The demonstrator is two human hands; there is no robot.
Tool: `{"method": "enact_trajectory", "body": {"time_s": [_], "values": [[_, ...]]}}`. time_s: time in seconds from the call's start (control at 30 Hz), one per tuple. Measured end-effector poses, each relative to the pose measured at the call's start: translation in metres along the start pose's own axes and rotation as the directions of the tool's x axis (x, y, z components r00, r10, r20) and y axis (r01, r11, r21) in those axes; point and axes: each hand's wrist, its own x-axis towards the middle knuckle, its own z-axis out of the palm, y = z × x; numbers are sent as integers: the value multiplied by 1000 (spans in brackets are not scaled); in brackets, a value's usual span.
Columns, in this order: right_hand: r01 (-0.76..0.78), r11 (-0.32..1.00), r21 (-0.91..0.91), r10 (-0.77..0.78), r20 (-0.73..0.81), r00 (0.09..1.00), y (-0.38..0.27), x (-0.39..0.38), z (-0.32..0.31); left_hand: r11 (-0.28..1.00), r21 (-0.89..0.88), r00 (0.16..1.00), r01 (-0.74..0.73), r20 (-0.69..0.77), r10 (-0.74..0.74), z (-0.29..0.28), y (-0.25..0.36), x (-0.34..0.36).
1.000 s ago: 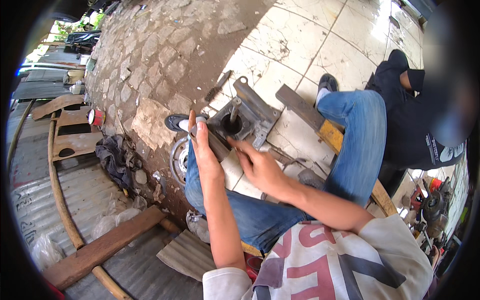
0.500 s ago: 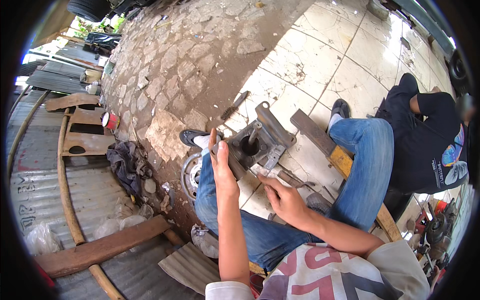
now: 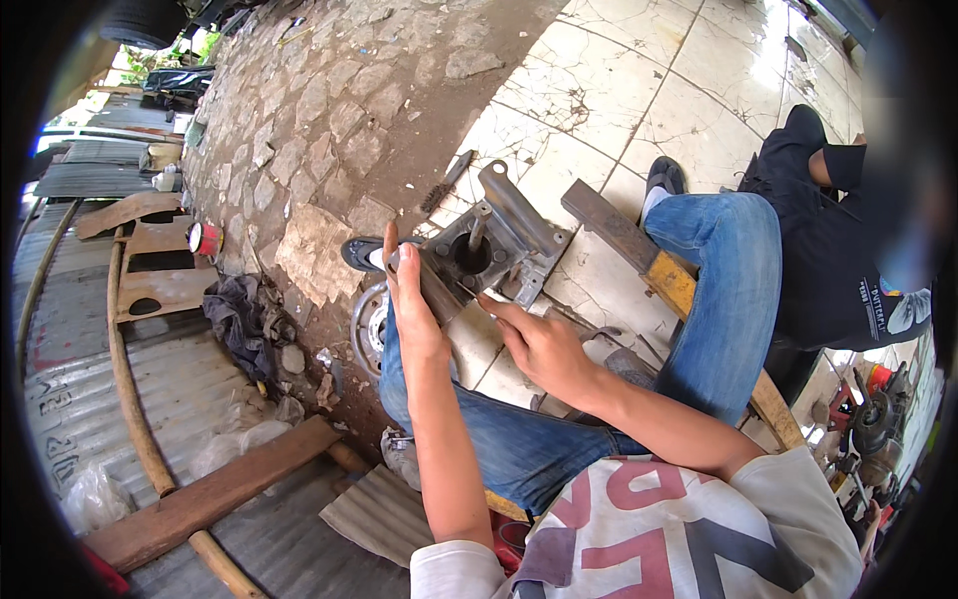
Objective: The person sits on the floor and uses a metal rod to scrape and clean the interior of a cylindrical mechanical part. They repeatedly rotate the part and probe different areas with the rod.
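Observation:
Between my knees sits a grey metal housing (image 3: 514,212) with bolt ears, a dark round opening and a metal rod (image 3: 479,225) standing up in it. A tube-like section runs along its near left side. My left hand (image 3: 414,309) is at that section's end, its fingers and thumb stretched straight and the palm turned toward the metal. At the housing's near edge is my right hand (image 3: 539,349), its forefinger reaching forward to the metal and the other fingers curled. Whatever lies under those curled fingers is hidden.
A wire brush (image 3: 447,182) lies on the floor beyond the housing. To the right are a rusty and yellow beam (image 3: 639,250) and a seated person (image 3: 838,260) in dark clothes. A metal wheel (image 3: 369,329) rests by my left leg. Corrugated sheets and a plank (image 3: 220,489) fill the left.
The view has shifted, so the housing and both hands appear higher and further left. My hands keep nearly the same places on the metal.

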Motion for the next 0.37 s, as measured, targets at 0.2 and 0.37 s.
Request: {"method": "enact_trajectory", "body": {"time_s": [0.2, 0.37], "values": [[49, 997, -53, -50, -14, 999, 6, -17, -9, 995, 82, 999, -47, 19, 46, -9, -10, 8], [29, 999, -46, -28, 4, 1000, 9, -13, 2, 997, 66, 996, 26, 80, -32, -12, 4, 16]]}}
